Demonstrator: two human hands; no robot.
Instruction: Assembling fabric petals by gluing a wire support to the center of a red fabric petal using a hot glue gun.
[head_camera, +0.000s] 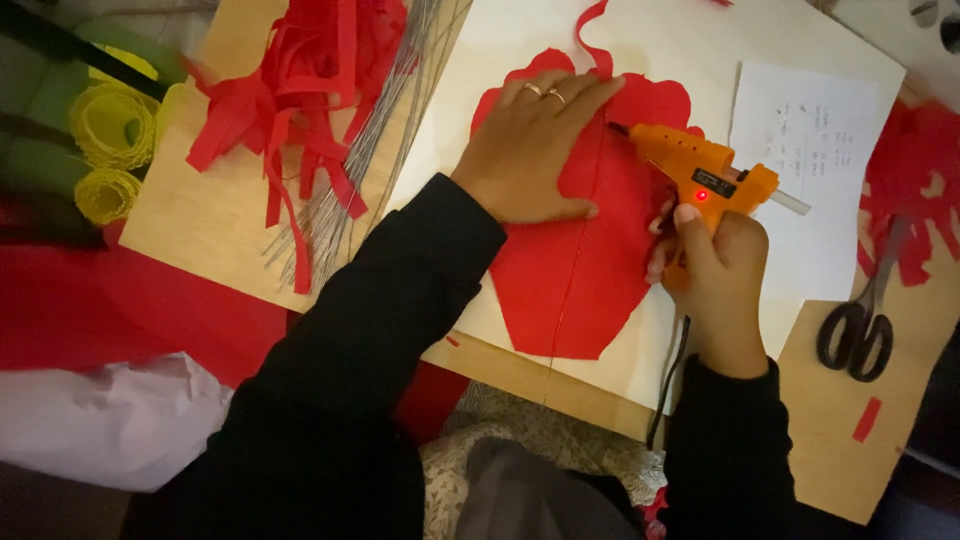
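My left hand (535, 145) lies flat, fingers spread, pressing down on a large red paper cut-out (580, 270) that rests on a white sheet (520, 40). My right hand (715, 275) grips the handle of an orange glue gun (700, 170). The gun's nozzle points left and touches the red paper just right of my left fingertips. A small red light glows on the gun's body. Its black cord (668, 380) hangs down past the board's edge.
A pile of red paper strips (300, 90) and a bundle of thin wires (365, 150) lie at upper left on a wooden board (200, 220). Yellow paper rolls (110, 140) sit far left. Black scissors (860, 325) and a white note (810, 140) lie right.
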